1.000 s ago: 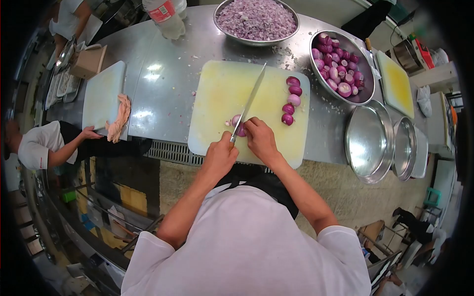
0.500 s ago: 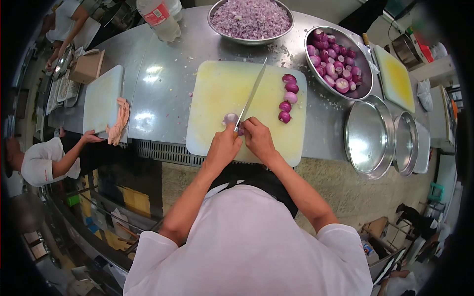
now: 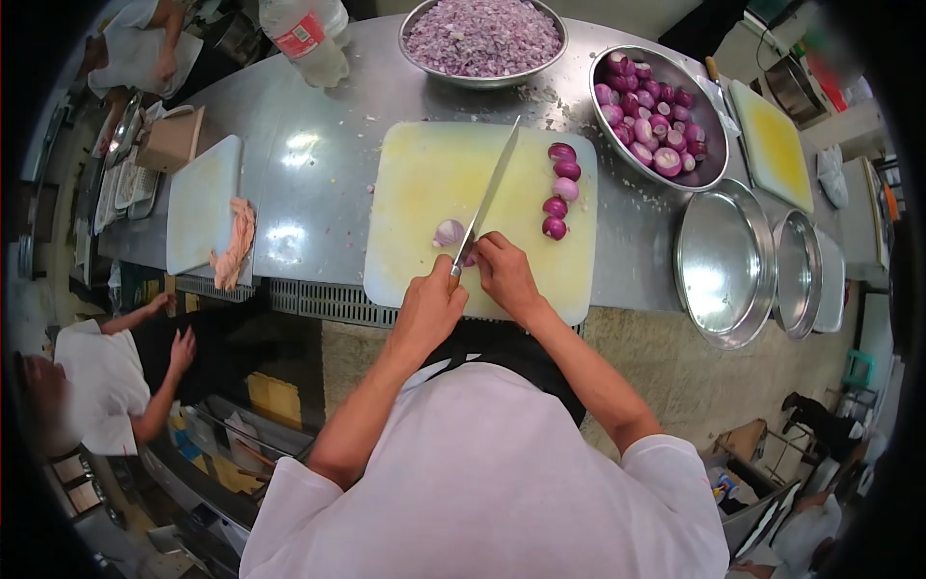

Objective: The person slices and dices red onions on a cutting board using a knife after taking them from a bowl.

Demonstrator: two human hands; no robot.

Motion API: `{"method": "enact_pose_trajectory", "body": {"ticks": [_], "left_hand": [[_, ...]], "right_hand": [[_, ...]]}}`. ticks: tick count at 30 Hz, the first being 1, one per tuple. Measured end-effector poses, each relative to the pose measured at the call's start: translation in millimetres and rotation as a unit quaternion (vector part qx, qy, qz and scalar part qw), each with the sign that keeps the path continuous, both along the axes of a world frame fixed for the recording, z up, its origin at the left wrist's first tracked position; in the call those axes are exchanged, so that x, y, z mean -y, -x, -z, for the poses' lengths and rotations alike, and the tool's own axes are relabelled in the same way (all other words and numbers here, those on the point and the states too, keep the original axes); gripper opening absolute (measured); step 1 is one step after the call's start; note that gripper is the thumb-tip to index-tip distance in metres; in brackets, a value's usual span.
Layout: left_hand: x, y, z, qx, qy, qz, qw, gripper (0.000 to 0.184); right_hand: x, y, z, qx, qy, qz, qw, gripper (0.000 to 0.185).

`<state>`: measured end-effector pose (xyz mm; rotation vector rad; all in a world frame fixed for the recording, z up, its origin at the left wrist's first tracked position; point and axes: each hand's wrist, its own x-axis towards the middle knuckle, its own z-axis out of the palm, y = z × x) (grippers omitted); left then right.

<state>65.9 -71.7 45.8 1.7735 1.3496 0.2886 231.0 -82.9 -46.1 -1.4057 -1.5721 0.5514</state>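
Observation:
My left hand (image 3: 431, 307) is closed round the handle of a long kitchen knife (image 3: 492, 183), whose blade points away from me over a white cutting board (image 3: 410, 193). Beside the blade, my right hand (image 3: 507, 274) has its fingers bent and pinched on a piece of red onion (image 3: 470, 259), mostly hidden by the fingers and knife. A cut onion piece (image 3: 449, 233) lies just left of the blade. Along the board's right side, several peeled red onions (image 3: 565, 189) form a row.
A bowl of chopped onion (image 3: 482, 37) stands at the back, beside a bowl of peeled onions (image 3: 648, 116). Empty metal pans (image 3: 723, 261) are at the right. A plastic bottle (image 3: 307, 43) and another board (image 3: 201, 207) with a pinkish cloth (image 3: 234, 246) are left. A co-worker (image 3: 106, 386) stands at far left.
The knife handle and my left hand have shifted slightly toward me and left. My right hand stays nearly in place. The co-worker at left has moved back from the table, letting go of the other board.

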Motion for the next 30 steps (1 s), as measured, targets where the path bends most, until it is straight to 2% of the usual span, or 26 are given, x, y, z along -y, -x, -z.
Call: {"method": "enact_pose_trajectory", "body": {"ticks": [2, 4, 5, 7, 8, 10, 14, 17, 19, 21, 23, 25, 26, 30], "left_hand": [[2.8, -1.9, 13.5, -0.012, 0.027, -0.011, 1.000, 0.023], [-4.3, -6.7, 40.8, 0.023, -0.149, 0.029, 0.988, 0.020], [-5.9, -4.2, 43.5, 0.023, -0.150, 0.029, 0.988, 0.020], [-11.5, -3.2, 19.6, 0.009, -0.048, 0.021, 0.999, 0.020], [-10.1, -3.6, 5.3, 0.009, -0.050, 0.023, 0.998, 0.020], [0.6, -2.4, -18.2, -0.014, 0.035, 0.000, 0.999, 0.023], [-8.3, -9.7, 28.9, -0.019, -0.032, 0.010, 0.999, 0.022], [-21.5, -3.3, 19.9, 0.030, -0.052, 0.011, 0.998, 0.020], [-22.3, 7.4, -18.4, 0.037, 0.073, -0.037, 0.996, 0.020], [-24.7, 24.4, -13.3, 0.066, 0.049, -0.048, 0.995, 0.020], [-33.9, 41.0, -0.2, 0.096, -0.010, -0.103, 0.990, 0.012], [-42.3, 51.1, 8.9, 0.082, 0.015, -0.121, 0.989, 0.011], [-46.7, 55.3, 13.6, 0.065, 0.038, -0.144, 0.987, 0.010], [-47.8, 67.4, 34.5, 0.077, 0.065, -0.163, 0.981, 0.009]], "right_hand": [[2.4, -0.3, 0.1, -0.007, 0.009, 0.001, 1.000, 0.008], [1.1, -0.4, -0.6, -0.011, 0.015, 0.001, 1.000, 0.009], [1.1, -0.5, -0.7, -0.010, 0.014, 0.000, 1.000, 0.009], [0.1, -0.8, 1.9, 0.005, -0.004, 0.000, 1.000, 0.011], [-0.9, -1.5, 3.3, 0.005, -0.006, 0.002, 1.000, 0.011], [2.6, -1.2, 4.8, 0.003, 0.002, 0.006, 1.000, 0.012], [4.6, -2.8, 4.7, -0.017, 0.014, 0.006, 1.000, 0.012], [2.3, -5.0, 2.5, 0.008, 0.004, 0.003, 1.000, 0.012], [0.9, -2.5, 0.2, 0.014, 0.020, 0.021, 0.999, 0.007], [-2.4, 8.6, -8.7, 0.045, 0.060, 0.033, 0.997, 0.011], [-4.7, 22.2, -12.0, 0.080, 0.099, 0.048, 0.991, 0.015], [-1.2, 33.9, -10.2, 0.116, 0.051, -0.008, 0.992, 0.021], [3.2, 32.8, -11.3, 0.126, 0.063, -0.033, 0.989, 0.017], [24.4, -12.4, -11.1, 0.154, 0.074, 0.031, 0.985, 0.014]]}}
